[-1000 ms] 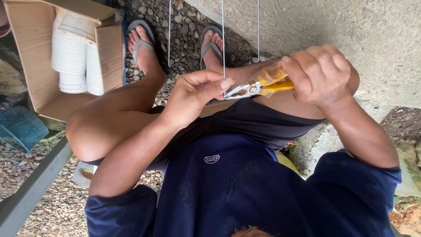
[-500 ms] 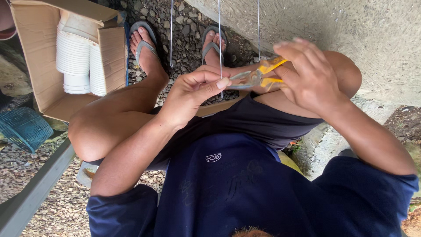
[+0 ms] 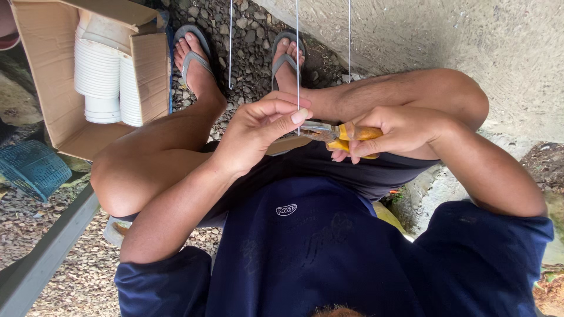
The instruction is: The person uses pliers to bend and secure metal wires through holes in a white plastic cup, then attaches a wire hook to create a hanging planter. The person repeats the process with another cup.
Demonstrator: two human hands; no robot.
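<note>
My left hand (image 3: 258,132) pinches a thin metal wire (image 3: 298,58) between thumb and fingertips; the wire runs straight up out of view. My right hand (image 3: 405,132) is closed on yellow-handled pliers (image 3: 352,134), held level, with the metal jaws pointing left at the wire's lower end beside my left fingertips. Both hands hover above my lap in dark shorts, between my bent knees. Whether the jaws grip the wire cannot be made out.
Two more thin wires (image 3: 230,41) (image 3: 350,35) hang on either side. A cardboard box (image 3: 41,88) holding stacked white cups (image 3: 97,70) stands at the upper left, with a blue basket (image 3: 32,167) below it. My sandalled feet (image 3: 194,47) rest on gravel. A concrete wall (image 3: 470,41) is at the right.
My right hand lifted the pliers, then brought them down and level at the wire's lower end. My left hand kept its pinch on the wire.
</note>
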